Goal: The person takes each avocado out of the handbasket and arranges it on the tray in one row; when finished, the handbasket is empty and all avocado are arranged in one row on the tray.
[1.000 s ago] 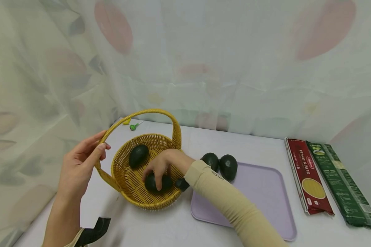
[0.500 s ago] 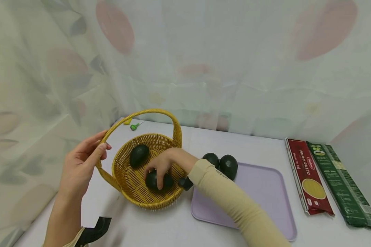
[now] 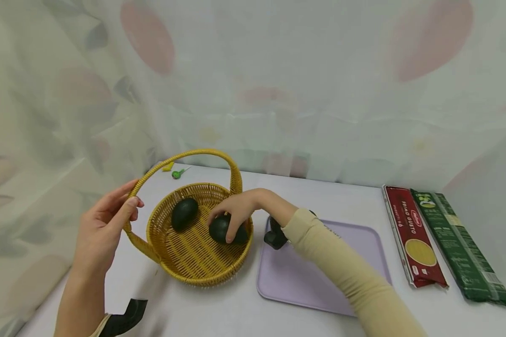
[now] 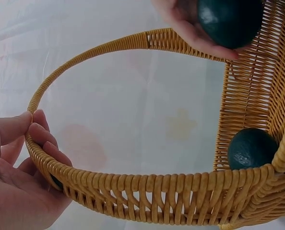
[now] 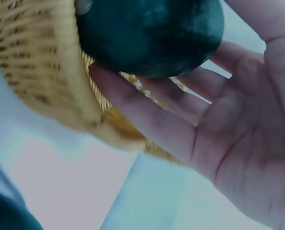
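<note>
My left hand (image 3: 103, 224) grips the arched handle (image 3: 185, 153) of a yellow wicker basket (image 3: 185, 262), thumb and fingers curled round its left side. Over the basket's right part, my right hand (image 3: 242, 206) holds a dark green avocado (image 3: 220, 229) near the rim. A second avocado (image 3: 184, 213) lies inside, against the back left wall. In the left wrist view the held avocado (image 4: 229, 21) is above the other one (image 4: 252, 148). The right wrist view shows fingers (image 5: 147, 117) beneath the held avocado (image 5: 152, 33).
A lilac tray (image 3: 295, 281) lies right of the basket; my right wrist and its black camera mostly hide dark avocados at its back left corner. Red (image 3: 415, 238) and green (image 3: 464, 248) spaghetti packs lie farther right. A small green object (image 3: 177, 174) sits behind the basket.
My right hand has lifted the avocado off the basket's floor and carried it right and back towards the rim. The left hand keeps its grip on the handle. The head view has shifted slightly.
</note>
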### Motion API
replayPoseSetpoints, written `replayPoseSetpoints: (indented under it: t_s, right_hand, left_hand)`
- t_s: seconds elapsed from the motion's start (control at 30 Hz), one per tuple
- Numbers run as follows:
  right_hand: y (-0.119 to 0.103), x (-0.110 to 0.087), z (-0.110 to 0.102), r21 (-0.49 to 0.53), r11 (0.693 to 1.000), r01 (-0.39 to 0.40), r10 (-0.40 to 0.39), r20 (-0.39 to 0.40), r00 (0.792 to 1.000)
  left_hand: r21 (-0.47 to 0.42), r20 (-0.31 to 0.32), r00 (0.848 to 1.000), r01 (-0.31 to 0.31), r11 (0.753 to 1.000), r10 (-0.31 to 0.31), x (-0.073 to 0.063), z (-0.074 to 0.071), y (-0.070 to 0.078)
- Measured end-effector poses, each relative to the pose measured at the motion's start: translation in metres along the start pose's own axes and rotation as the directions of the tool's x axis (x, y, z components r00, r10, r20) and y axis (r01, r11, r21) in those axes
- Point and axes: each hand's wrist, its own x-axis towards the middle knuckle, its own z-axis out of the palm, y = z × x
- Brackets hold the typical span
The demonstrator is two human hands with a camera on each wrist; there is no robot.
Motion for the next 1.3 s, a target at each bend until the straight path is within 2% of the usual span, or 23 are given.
replayPoseSetpoints:
  t_s: [0.2, 0.37, 0.53, 0.83, 1.0, 1.3]
  right_hand:
    - [0.006, -0.022, -0.007, 0.013, 0.999, 0.035, -0.034, -0.073, 0.997]
    - [0.011, -0.04, -0.008, -0.068, 0.998, 0.007, -0.015, -0.119, 0.993]
    - [0.02, -0.058, -0.005, -0.068, 0.997, -0.02, 0.01, -0.144, 0.99]
    - [0.047, -0.1, 0.007, 0.001, 0.998, -0.064, 0.063, -0.205, 0.977]
    - [0.064, -0.125, 0.016, 0.074, 0.994, -0.079, 0.095, -0.245, 0.965]
    - [0.085, -0.164, 0.033, 0.152, 0.985, -0.081, 0.126, -0.32, 0.939]
  left_hand:
    - [-0.003, -0.002, 1.0, 0.01, 1.0, -0.01, 0.0, -0.001, 0.001]
    - [0.0, -0.014, 1.0, 0.018, 1.0, -0.018, 0.001, -0.001, 0.001]
    - [-0.004, -0.01, 1.0, 0.016, 1.0, -0.016, 0.002, -0.001, 0.0]
    - [-0.01, -0.005, 1.0, 0.001, 1.0, -0.001, 0.003, -0.001, -0.002]
    - [-0.011, -0.009, 1.0, -0.001, 1.0, 0.001, 0.004, 0.001, -0.003]
    - [-0.076, -0.016, 1.0, -0.006, 0.997, 0.005, 0.003, 0.001, -0.004]
